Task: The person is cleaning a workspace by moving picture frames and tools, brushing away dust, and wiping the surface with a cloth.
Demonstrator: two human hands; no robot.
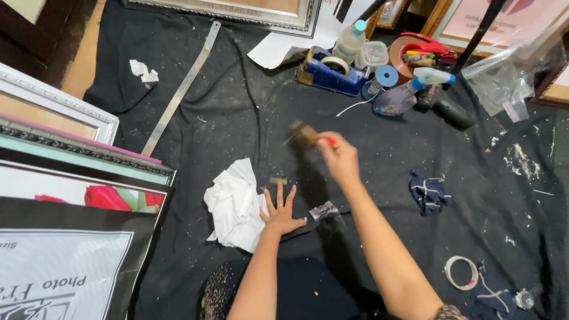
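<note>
A dusty black cloth (237, 112) covers the floor; right hand (341, 160) grips a hammer (303, 134), left hand (281, 213) lies spread flat, framed pictures (65, 178) crowding the left edge.

Right hand (339, 155) gripping a blurred hammer (303, 134) — left hand (282, 212) flat on black cloth (237, 112)

You have a long steel ruler (181, 89) lying slantwise at upper left on the black cloth (237, 112), with a small scrap of white paper (144, 72) left of it. Stacked picture frames (65, 154) fill the left edge. At top centre you see a blue tape dispenser (329, 72), a clear plastic bottle (349, 41) just behind it and a spray bottle (409, 92) to its right. A dark blue rag (429, 192) lies at centre right, and a roll of tape (462, 272) sits at lower right.
</note>
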